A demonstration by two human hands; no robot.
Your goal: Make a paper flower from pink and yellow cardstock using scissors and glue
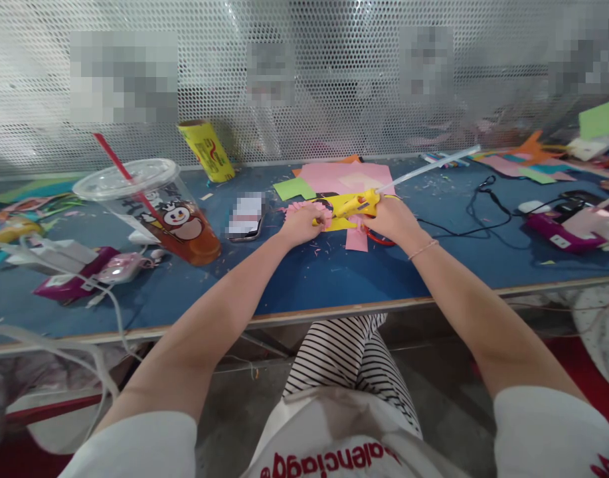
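Observation:
My right hand (391, 216) is wrapped round a yellow hot glue gun (356, 204), whose nozzle points left. A long clear glue stick (434, 167) juts from its back end, up and to the right. My left hand (303, 224) pinches a fringed pink paper piece (291, 210) right by the nozzle. Beneath both hands lies something flat and yellow (337, 224), mostly covered. A small pink paper strip (356, 240) rests near my right hand, and a red scissor-like handle (381, 238) shows partly under it. Behind the glue gun are pink paper sheets (347, 176) and a green piece (293, 189).
Left of my hands are a phone (246, 216), a large drink cup (169, 212) with a red straw, and a yellow can-like tube (209, 151). Purple power strips (78, 275) with cables lie at both sides. A perforated metal panel (334, 79) closes off the blue table's (304, 282) back.

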